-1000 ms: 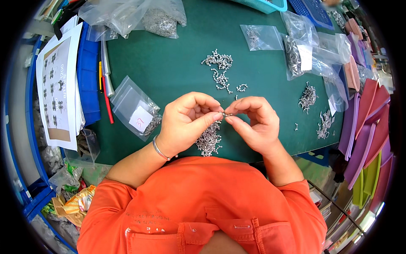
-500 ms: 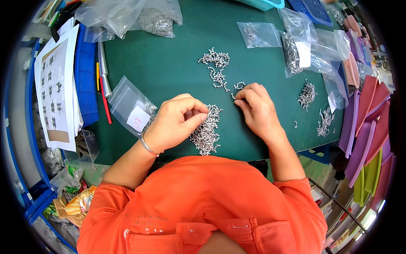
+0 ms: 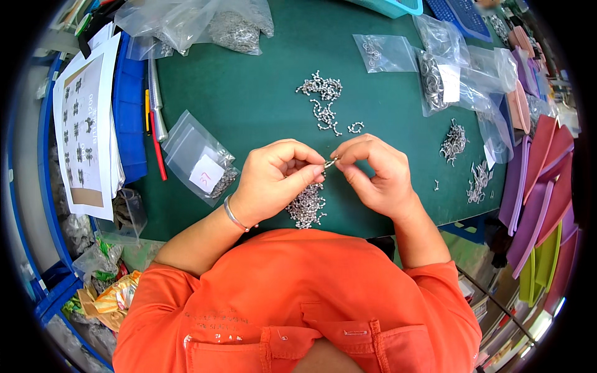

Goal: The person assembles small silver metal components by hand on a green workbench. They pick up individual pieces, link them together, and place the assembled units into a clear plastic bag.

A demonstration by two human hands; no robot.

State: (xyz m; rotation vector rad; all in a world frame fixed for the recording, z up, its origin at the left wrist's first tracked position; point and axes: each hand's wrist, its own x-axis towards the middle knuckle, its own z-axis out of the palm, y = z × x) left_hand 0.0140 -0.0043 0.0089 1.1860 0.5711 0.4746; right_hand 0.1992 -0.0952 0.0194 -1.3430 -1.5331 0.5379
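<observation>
While your left hand (image 3: 271,175) and right hand (image 3: 380,177) pinched tiny metalwork (image 3: 329,163) — a light, steady grip likely served best.

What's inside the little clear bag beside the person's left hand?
Small silvery pieces show through the clear bag, beside a white paper slip. Anything behind the slip is covered, so I can't tell.

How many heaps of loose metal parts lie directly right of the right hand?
2: a farther heap, near the clear bags, and a nearer heap. The bags may hide others.
</observation>
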